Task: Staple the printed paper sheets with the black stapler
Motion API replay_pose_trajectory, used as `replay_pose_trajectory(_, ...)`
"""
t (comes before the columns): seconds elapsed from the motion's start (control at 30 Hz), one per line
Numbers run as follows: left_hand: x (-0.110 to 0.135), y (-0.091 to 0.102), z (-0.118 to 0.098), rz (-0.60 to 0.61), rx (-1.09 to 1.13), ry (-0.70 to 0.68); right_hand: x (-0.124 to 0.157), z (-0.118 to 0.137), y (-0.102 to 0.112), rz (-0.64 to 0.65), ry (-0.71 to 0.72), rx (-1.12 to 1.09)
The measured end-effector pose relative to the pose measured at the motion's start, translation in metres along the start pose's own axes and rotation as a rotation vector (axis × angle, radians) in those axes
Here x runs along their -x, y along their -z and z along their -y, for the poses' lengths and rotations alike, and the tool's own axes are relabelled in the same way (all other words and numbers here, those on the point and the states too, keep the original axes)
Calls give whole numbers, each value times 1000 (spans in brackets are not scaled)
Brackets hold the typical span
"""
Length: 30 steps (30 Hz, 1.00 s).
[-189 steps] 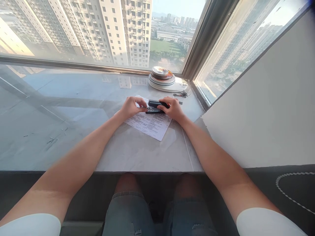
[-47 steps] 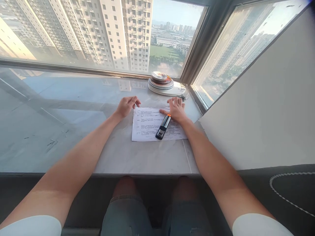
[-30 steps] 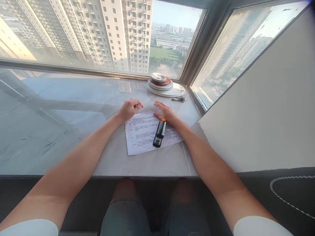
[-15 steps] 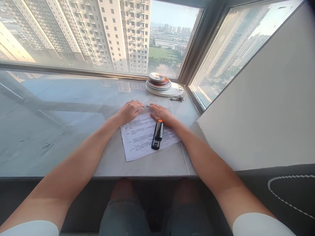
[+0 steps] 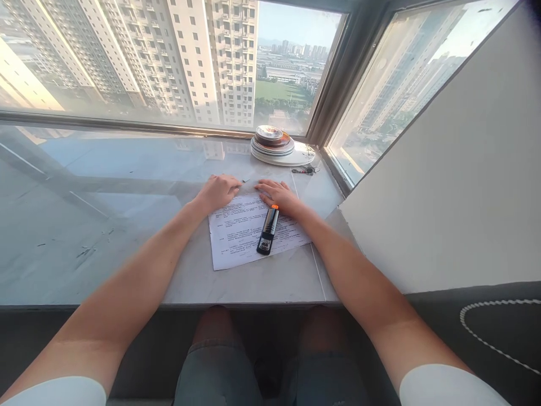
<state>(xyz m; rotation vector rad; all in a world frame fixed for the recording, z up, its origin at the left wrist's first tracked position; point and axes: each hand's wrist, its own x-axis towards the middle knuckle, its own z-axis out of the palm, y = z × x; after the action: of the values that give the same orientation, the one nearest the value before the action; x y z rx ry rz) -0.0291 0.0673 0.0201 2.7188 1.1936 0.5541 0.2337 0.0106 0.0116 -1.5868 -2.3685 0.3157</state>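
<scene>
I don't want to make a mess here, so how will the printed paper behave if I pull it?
The printed paper looks thin, so it would probably bend easily. The stapler lies on it and would likely ride along or slip. The windowsill beneath looks smooth and glossy, so the paper may slide readily.

soft daylight through two corner windows point(image 5: 169, 67) above a glossy grey ledge point(image 5: 105, 169), beside a white wall point(image 5: 456, 203)

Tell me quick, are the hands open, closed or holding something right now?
Left hand: fingers bent by a tiny object; whether it grips cannot be told.
Right hand: open, at the far edge of the paper.
</scene>
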Motion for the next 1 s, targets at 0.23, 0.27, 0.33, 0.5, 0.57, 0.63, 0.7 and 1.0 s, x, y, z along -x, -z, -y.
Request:
replay_pose_trajectory(0.23, 1, -6, -6, 216, 0, 44, -1, 5, -4, 31, -3, 48)
replay_pose_trajectory(0.27, 1, -7, -7, 230, -6, 56, -1, 6, -4, 27, -7, 50)
replay_pose_trajectory(0.33, 1, -5, -6, 179, -33, 78, 0, 6, -3, 15, -22, 47)
replay_pose_trajectory(0.5, 2, 10, 1, -76, -159, 421, 4, 2, 5, -39, -136, 45)
replay_pose_trajectory(0.57, 3, 14, 2, -145, -203, 610, 4, -2, 6, -54, -191, 62)
replay_pose_trajectory(0.63, 5, 16, 1, -175, -214, 696, 4, -5, 6, -59, -235, 89)
replay_pose_trajectory(0.7, 6, 16, 0, -169, -208, 704, 4, -6, 5, -59, -254, 104)
replay_pose_trajectory(1.0, 0, 8, -4, -200, 24, 312, 5, 5, 2, -42, -233, 109)
